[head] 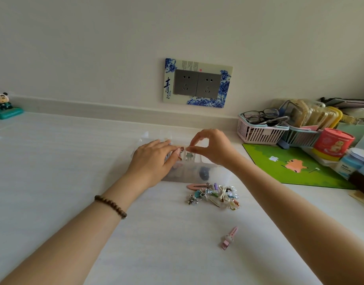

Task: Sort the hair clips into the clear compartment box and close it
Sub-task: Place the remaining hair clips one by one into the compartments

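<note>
The clear compartment box (216, 173) stands open on the white table, with a few clips showing through its walls. Both hands hover over its middle. My left hand (154, 159) pinches a small brown clip (180, 151) at its fingertips. Touching that same clip from the right is my right hand (209, 149), thumb and forefinger pinched together. A pile of several mixed hair clips (215, 195) lies just in front of the box. One pink rabbit clip (229, 238) lies alone nearer to me.
A green mat (296, 167) lies right of the box. Behind it stand a pink basket (257, 130) with glasses, a red tin (333, 142) and other clutter. A panda figure (2, 105) sits far left by the wall. A socket plate (197, 83) is on the wall.
</note>
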{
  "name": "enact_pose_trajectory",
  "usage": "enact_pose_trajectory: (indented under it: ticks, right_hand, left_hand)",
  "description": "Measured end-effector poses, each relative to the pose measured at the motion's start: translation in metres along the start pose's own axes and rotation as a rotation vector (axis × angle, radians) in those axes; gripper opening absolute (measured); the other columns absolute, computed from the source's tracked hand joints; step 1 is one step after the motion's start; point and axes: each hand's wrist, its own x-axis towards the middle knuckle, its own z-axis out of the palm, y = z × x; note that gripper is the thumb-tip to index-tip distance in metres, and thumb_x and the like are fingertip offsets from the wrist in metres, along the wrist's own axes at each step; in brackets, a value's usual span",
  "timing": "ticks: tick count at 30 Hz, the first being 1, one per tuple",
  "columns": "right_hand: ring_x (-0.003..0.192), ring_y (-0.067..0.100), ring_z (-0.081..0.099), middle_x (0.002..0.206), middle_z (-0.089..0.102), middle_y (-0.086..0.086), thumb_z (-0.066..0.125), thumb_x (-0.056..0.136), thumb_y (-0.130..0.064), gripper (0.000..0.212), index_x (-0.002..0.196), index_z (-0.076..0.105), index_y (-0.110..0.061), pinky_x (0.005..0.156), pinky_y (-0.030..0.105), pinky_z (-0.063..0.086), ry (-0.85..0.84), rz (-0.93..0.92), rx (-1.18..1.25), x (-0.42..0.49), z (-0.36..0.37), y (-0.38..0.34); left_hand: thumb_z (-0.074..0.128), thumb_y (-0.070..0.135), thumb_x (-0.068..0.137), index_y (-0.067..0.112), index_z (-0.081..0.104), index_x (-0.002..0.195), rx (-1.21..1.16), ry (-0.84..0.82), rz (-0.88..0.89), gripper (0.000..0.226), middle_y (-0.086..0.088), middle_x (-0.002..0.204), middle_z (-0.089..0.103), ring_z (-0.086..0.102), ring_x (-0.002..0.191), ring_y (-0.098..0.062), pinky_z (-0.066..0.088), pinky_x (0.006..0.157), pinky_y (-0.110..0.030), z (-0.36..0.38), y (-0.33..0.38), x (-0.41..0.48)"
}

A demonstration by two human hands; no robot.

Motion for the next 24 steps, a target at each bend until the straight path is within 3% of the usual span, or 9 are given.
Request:
enact_pose_trajectory:
  ticks: [3,7,10,11,13,15,18,21,24]
  right_hand:
    - [0.089,0.013,0.063,0.097,0.073,0.001,0.060,0.085,-0.040,0.026,0.088,0.073,-0.018,0.086,0.033,0.048,0.020,0.004,0.007,-0.006,-0.005,-0.004]
    - [0.100,0.023,0.059,0.112,0.068,0.015,0.035,0.095,-0.045,0.045,0.099,0.072,-0.021,0.086,0.022,0.037,-0.111,0.030,0.038,-0.020,-0.012,-0.008]
    - [0.119,0.007,0.045,0.127,0.061,0.006,0.028,0.098,-0.040,0.045,0.116,0.064,-0.019,0.111,0.027,0.013,-0.204,0.004,-0.012,-0.031,-0.021,-0.007]
    - [0.120,0.006,0.046,0.127,0.061,0.002,0.030,0.097,-0.042,0.045,0.117,0.063,-0.020,0.115,0.033,0.014,-0.173,-0.032,-0.044,-0.034,-0.023,-0.005]
    - [0.112,0.005,0.055,0.118,0.065,-0.005,0.039,0.090,-0.049,0.043,0.111,0.065,-0.021,0.107,0.034,0.034,-0.047,-0.076,-0.031,-0.045,-0.028,-0.003]
    - [0.093,-0.002,0.061,0.100,0.070,-0.012,0.050,0.083,-0.051,0.038,0.100,0.069,-0.023,0.088,0.021,0.046,0.041,-0.068,0.107,-0.060,-0.035,-0.004]
    - [0.073,0.002,0.062,0.082,0.070,-0.016,0.060,0.078,-0.042,0.022,0.090,0.070,-0.026,0.068,0.015,0.049,-0.059,-0.036,0.211,-0.083,-0.039,-0.001]
    - [0.074,0.002,0.062,0.084,0.071,-0.014,0.067,0.075,-0.042,0.017,0.086,0.072,-0.029,0.063,0.022,0.051,-0.169,-0.006,0.119,-0.097,-0.034,0.011]
    - [0.079,0.002,0.062,0.088,0.070,-0.015,0.072,0.070,-0.046,0.025,0.090,0.072,-0.032,0.066,0.022,0.050,-0.222,0.014,0.045,-0.104,-0.030,0.021]
  left_hand:
    - [0.018,0.053,0.087,0.033,0.050,0.125,0.004,-0.005,0.000,0.055,0.006,0.143,0.042,0.032,0.133,-0.017,0.028,0.103,-0.033,0.000,-0.001,0.000]
    - [0.027,0.047,0.094,0.032,0.049,0.127,0.004,-0.007,0.004,0.042,0.005,0.143,0.041,0.031,0.134,-0.016,0.027,0.104,-0.034,0.000,0.000,0.000]
    - [0.020,0.056,0.090,0.030,0.053,0.124,-0.010,0.016,0.027,0.054,0.003,0.140,0.046,0.037,0.131,-0.016,0.029,0.102,-0.032,-0.001,-0.001,-0.001]
    - [0.015,0.059,0.085,0.029,0.055,0.122,-0.026,0.036,0.050,0.062,0.002,0.137,0.049,0.039,0.129,-0.017,0.029,0.101,-0.031,-0.001,-0.002,-0.002]
    - [0.015,0.062,0.081,0.027,0.057,0.119,-0.095,0.065,0.112,0.066,0.002,0.133,0.053,0.042,0.126,-0.015,0.027,0.102,-0.029,-0.002,-0.002,-0.002]
    - [0.023,0.065,0.081,0.029,0.057,0.118,-0.211,0.057,0.166,0.063,0.005,0.132,0.054,0.041,0.125,-0.011,0.026,0.104,-0.027,-0.004,-0.001,-0.002]
    - [0.035,0.069,0.078,0.036,0.059,0.114,-0.358,0.037,0.215,0.054,0.012,0.128,0.055,0.039,0.123,-0.002,0.032,0.107,-0.039,-0.006,0.004,-0.004]
    - [0.040,0.075,0.073,0.043,0.059,0.106,-0.400,0.039,0.219,0.050,0.022,0.122,0.056,0.038,0.121,0.005,0.031,0.100,-0.057,-0.003,0.008,-0.005]
    - [0.042,0.077,0.072,0.047,0.051,0.115,-0.358,0.046,0.227,0.054,0.023,0.128,0.051,0.034,0.126,0.003,0.030,0.101,-0.059,-0.002,0.007,-0.004]
